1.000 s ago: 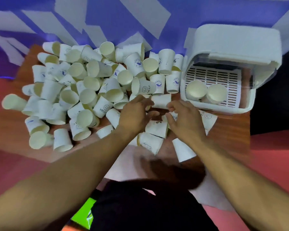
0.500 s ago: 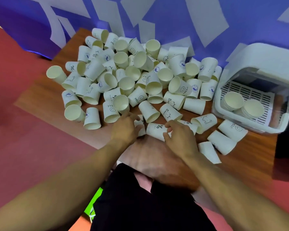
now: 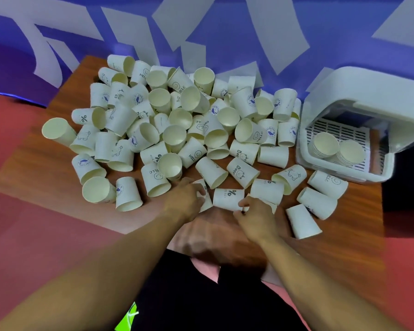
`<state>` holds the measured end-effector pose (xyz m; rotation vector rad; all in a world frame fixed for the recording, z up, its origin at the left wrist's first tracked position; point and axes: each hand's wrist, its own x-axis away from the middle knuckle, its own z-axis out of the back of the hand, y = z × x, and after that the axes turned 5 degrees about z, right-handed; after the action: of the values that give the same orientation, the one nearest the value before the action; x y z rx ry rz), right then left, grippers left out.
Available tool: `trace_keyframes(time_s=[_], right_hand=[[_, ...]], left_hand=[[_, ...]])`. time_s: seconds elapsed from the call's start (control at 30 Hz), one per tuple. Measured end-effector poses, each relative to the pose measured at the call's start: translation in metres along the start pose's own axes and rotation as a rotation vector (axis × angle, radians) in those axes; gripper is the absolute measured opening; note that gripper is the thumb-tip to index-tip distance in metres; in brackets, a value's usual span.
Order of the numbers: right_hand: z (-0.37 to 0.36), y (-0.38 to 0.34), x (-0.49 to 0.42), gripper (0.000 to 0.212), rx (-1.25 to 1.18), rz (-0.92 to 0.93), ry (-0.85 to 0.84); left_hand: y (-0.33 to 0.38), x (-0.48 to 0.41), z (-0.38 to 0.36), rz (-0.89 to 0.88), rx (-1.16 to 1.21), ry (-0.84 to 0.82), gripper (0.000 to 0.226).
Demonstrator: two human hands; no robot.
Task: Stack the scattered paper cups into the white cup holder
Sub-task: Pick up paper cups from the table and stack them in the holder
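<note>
Left grip holds a cup; right grip pinches the % cup. Hard squeezing could crush either; jostled cups may roll off the table.

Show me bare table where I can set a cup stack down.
Bare wood on the table: the near right corner, right of the nearest cup, below the cup holder; and the near left edge beside the pile. The middle is crowded.

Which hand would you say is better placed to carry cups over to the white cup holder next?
The right hand, probably. It pinches the cup marked % and is nearer the cup holder, on its own side. The left hand, gripping a second cup, would have to reach across.
</note>
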<state>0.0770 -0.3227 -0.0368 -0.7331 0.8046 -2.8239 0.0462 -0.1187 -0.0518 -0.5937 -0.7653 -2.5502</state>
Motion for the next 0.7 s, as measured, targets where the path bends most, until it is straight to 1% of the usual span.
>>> trace_keyframes(time_s=[0.1, 0.2, 0.3, 0.37, 0.47, 0.57, 0.7], right_hand=[[-0.007, -0.001, 0.0, 0.025, -0.023, -0.045, -0.01], [-0.014, -0.004, 0.0, 0.018, -0.059, -0.076, 0.001], [-0.018, -0.01, 0.0, 0.014, -0.093, -0.073, 0.012], [-0.017, -0.013, 0.001, 0.016, -0.118, -0.063, 0.012], [-0.013, -0.017, 0.004, 0.019, -0.171, -0.061, 0.008], [-0.005, -0.017, 0.008, 0.017, -0.215, -0.031, 0.05], [0.019, -0.019, 0.011, 0.015, -0.212, 0.095, 0.134]], left_hand=[[0.0, -0.002, 0.001, -0.064, -0.065, 0.042, 0.014], [-0.004, -0.002, 0.002, -0.13, -0.178, 0.062, 0.013], [-0.009, 0.003, 0.006, -0.103, -0.135, 0.064, 0.007], [-0.012, 0.007, 0.01, -0.075, -0.099, 0.068, 0.003], [-0.015, 0.015, 0.016, -0.073, -0.116, 0.086, 0.015], [-0.009, 0.023, 0.025, -0.109, -0.145, 0.123, 0.022], [0.016, 0.031, 0.04, -0.139, -0.121, 0.157, 0.018]])
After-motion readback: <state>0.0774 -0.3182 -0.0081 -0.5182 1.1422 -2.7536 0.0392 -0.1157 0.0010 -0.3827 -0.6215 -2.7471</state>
